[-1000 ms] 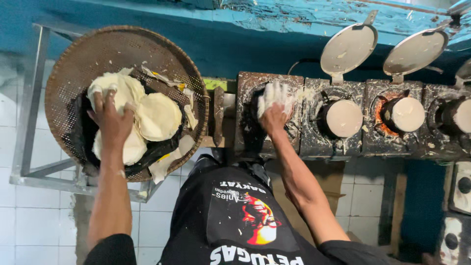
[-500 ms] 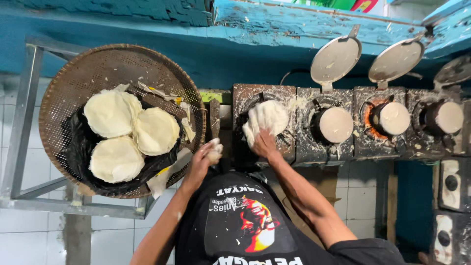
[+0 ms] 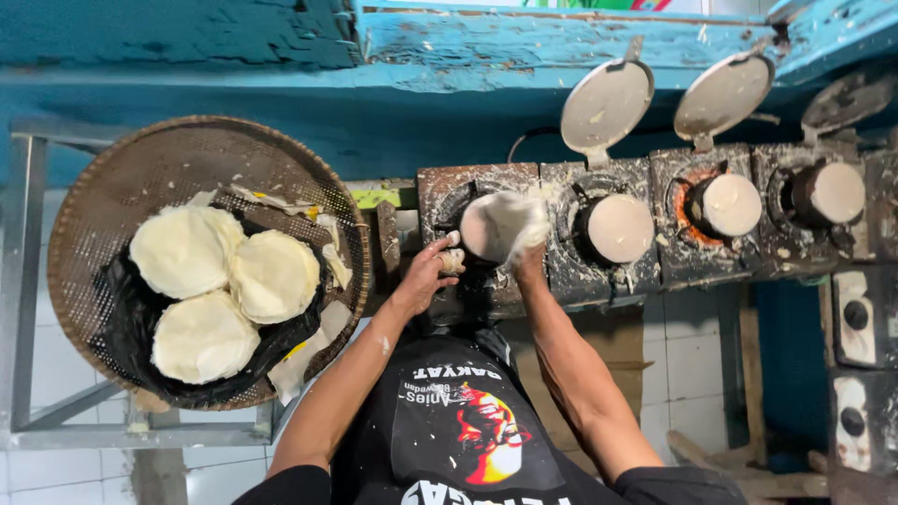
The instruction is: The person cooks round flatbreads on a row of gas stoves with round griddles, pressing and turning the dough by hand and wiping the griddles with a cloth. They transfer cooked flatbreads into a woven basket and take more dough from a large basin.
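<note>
Three pale round flatbreads (image 3: 224,295) are already lying stacked side by side in the woven basket (image 3: 112,187) on the metal stand (image 3: 28,281), so part of the batch is looking finished. At the leftmost mould (image 3: 468,201) of the blackened stove row (image 3: 673,187), the right hand (image 3: 524,238) is pressing on a floppy white disc of dough (image 3: 496,224), its fingers wrapped over the disc's right edge; the blur is making it hard to tell whether it is lifting or laying the piece. The left hand (image 3: 426,276) is sitting just beside that mould at its front-left, fingers curled around a small white lump (image 3: 454,260), seemingly dough.

Judging by the row, three more moulds to the right are holding pale rounds (image 3: 617,229) that are yet to come off, and their hinged round lids (image 3: 606,98) are standing open against the blue wall (image 3: 187,56).

Around the work, torn paper scraps and a black liner (image 3: 122,327) are sitting under the breads in the basket. Nothing is lying between the hands and the basket; the raised lids are crowding the space behind the moulds, and the batter-crusted stove edges are close to both wrists.
</note>
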The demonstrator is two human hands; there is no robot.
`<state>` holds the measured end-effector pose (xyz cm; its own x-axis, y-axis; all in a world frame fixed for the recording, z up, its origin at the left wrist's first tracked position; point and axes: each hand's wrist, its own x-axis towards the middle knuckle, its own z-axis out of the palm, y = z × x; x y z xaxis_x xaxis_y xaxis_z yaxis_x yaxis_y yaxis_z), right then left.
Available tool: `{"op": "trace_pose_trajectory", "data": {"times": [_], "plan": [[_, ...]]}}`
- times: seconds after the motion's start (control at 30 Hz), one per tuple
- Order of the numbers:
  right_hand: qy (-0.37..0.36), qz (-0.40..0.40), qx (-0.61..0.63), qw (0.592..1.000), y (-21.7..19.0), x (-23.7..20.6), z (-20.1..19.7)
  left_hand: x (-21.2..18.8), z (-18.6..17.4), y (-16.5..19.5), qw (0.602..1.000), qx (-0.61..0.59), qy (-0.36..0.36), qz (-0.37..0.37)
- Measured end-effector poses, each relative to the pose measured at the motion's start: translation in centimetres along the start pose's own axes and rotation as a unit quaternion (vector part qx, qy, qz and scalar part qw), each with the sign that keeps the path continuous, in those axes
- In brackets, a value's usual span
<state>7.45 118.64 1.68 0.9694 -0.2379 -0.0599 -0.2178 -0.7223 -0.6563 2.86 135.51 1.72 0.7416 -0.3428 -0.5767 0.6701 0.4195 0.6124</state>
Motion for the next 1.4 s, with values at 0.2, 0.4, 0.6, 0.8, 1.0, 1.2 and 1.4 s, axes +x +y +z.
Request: {"op": "trace_pose_trajectory", "data": {"times": [0.2,0.4,0.6,0.8,1.0,1.2,1.4], "plan": [[-0.103,-0.195,0.004,0.975,1.6,1.3,-1.3,0.7,0.2,-0.8,1.000,-0.015,0.011,-0.020],[0.060,0.013,0.436,0.898,6.3,5.2,-4.6,1.5,0.4,-1.6,0.999,-0.030,0.014,-0.027],[-0.056,0.179,0.577,0.795,9.6,3.1,-6.9,1.9,1.0,-4.3,0.996,-0.061,0.060,0.010],[-0.122,0.097,0.759,0.633,12.2,-3.7,-13.1,-0.6,2.9,-9.2,0.977,0.052,0.184,0.094],[-0.098,0.024,0.735,0.671,24.1,-10.7,-24.3,0.0,12.5,-17.0,0.992,0.112,0.052,-0.003],[0.055,0.054,0.712,0.698,35.6,-21.8,-38.4,5.9,31.2,-25.4,0.948,0.252,-0.181,-0.076],[0.410,0.095,0.583,0.695,43.1,-36.1,-44.0,6.1,48.5,-32.9,0.910,0.214,-0.316,-0.162]]}}
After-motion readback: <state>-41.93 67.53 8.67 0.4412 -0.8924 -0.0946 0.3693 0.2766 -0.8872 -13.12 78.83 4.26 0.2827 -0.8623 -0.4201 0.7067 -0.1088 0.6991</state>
